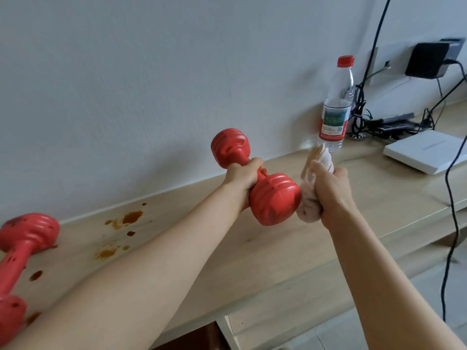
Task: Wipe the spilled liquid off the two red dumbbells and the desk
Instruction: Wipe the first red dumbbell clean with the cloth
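My left hand grips the handle of a red dumbbell, holding it up above the light wooden desk. My right hand clutches a bunched pale pink cloth and presses it against the dumbbell's near head. A second red dumbbell lies on the desk at the far left, speckled with dark spots. Brown liquid spills dot the desk between that dumbbell and my left arm.
A water bottle with a red cap stands by the wall behind the cloth. A white box lies at the right, with black cables and a black adapter plugged in on the wall.
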The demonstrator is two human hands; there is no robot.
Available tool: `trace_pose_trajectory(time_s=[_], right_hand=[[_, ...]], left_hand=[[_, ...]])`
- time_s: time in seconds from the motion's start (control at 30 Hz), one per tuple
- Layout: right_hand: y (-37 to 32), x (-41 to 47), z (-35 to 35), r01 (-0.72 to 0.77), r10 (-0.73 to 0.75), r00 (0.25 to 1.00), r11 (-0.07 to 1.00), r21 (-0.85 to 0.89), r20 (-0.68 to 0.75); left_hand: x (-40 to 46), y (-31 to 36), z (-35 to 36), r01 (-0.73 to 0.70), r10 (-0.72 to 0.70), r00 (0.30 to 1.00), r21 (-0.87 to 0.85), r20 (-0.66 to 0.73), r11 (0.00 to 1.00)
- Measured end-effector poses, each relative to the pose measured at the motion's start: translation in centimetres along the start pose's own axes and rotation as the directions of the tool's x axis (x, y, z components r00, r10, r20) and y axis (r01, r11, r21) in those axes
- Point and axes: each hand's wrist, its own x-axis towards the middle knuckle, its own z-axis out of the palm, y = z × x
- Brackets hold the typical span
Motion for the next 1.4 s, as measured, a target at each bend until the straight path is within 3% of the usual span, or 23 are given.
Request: trace_pose_trajectory(time_s=[0.17, 0.27, 0.5, 0.67, 0.87, 1.1, 1.4], right_hand=[[-0.1, 2.2, -2.0, 0.064, -0.082, 0.983, 0.992, -0.109, -0.166], [-0.8, 2.5, -3.0, 0.09, -0.118, 0.971, 0.986, -0.14, -0.208], [-1.0, 2.7, -3.4, 0.12, -0.155, 0.973, 0.972, -0.201, -0.17], [-0.9, 2.4, -2.9, 0.086, -0.121, 0.979, 0.975, -0.204, -0.163], [-1.1, 1.8, -2.7, 0.048, -0.079, 0.984, 0.981, -0.187, -0.162], [-0.9, 1.3, -3.7, 0.012, -0.037, 0.984, 0.99, -0.143, -0.173], [-0.8, 1.6, -3.9, 0.022, -0.066, 0.971, 0.982, -0.189, -0.231]], left_hand=[[3.6, -1.4, 4.4, -0.002, -0.004, 1.0, 0.2, 0.028, 0.98], [5.2, -1.7, 5.8, 0.06, -0.062, 0.998, 0.117, 0.02, 0.991], [7.8, -3.5, 7.2, 0.133, -0.136, 0.99, 0.064, 0.043, 0.989], [8.4, -3.1, 5.9, 0.115, -0.126, 0.99, 0.161, 0.063, 0.98], [7.4, -4.0, 3.6, 0.177, -0.219, 0.965, 0.258, 0.145, 0.95], [6.9, -4.5, 4.5, 0.261, -0.264, 0.96, 0.041, 0.089, 0.964], [7.4, -4.6, 5.5, 0.241, -0.226, 0.946, -0.041, 0.231, 0.97]])
